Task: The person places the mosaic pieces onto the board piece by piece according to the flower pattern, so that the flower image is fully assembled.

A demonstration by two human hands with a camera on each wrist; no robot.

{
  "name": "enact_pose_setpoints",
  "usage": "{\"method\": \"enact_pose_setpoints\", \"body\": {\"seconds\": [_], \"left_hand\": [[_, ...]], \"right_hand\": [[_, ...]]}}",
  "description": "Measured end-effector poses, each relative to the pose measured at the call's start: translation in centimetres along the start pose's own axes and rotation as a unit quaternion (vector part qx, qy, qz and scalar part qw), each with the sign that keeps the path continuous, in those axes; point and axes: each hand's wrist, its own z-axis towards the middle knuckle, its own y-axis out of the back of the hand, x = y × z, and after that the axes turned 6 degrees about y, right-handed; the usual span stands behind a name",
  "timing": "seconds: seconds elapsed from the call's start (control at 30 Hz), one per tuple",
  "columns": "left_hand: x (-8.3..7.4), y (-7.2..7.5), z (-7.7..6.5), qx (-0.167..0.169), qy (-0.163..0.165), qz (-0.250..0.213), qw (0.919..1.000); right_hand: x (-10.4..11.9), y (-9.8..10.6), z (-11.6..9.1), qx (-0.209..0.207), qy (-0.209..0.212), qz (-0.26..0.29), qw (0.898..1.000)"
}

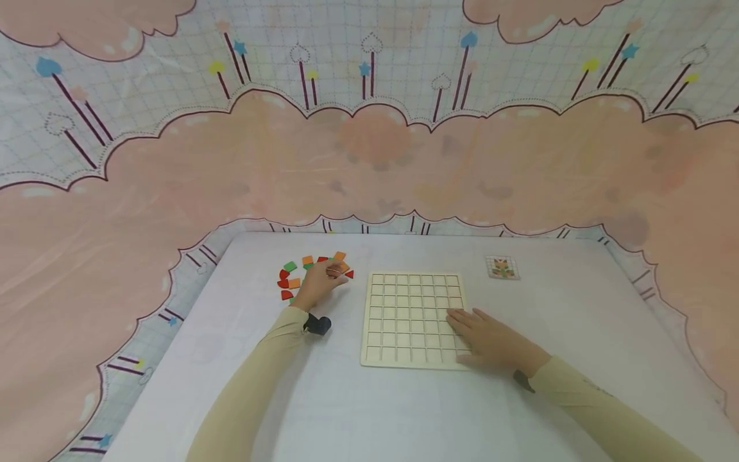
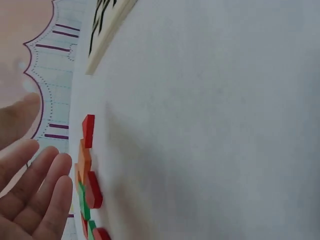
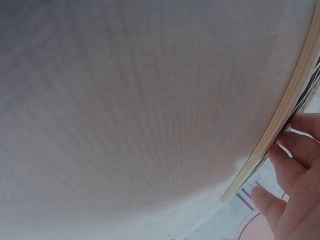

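My left hand [image 1: 317,282] hovers over a loose group of small flat pieces on the left of the table. Its fingers [image 2: 47,200] are relaxed and apart in the left wrist view, with nothing between them. Around it lie red, green and orange pieces, among them a red triangle [image 1: 349,274], a green piece [image 1: 290,266] and a rounded red piece [image 1: 287,295]. Some pieces are hidden under the hand. A square wooden grid board [image 1: 404,317] lies in the middle. My right hand [image 1: 493,340] rests flat over its right edge, fingertips on the grid.
A small square pattern card [image 1: 502,267] with a flower-like design lies at the back right of the white table [image 1: 358,410]. Behind the table hangs a patterned cloth [image 1: 404,167] with cloud shapes.
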Motion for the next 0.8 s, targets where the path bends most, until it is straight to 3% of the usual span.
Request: {"method": "enact_pose_setpoints", "body": {"seconds": [0.37, 0.8], "left_hand": [[-1.1, -1.2, 1.3, -0.014, 0.041, 0.038, 0.9984], [-0.7, -1.7, 2.0, 0.003, 0.030, 0.046, 0.9985]], "right_hand": [[-0.1, 0.0, 0.4, 0.008, 0.001, -0.004, 1.000], [-0.1, 0.1, 0.2, 0.006, 0.004, -0.001, 1.000]]}}
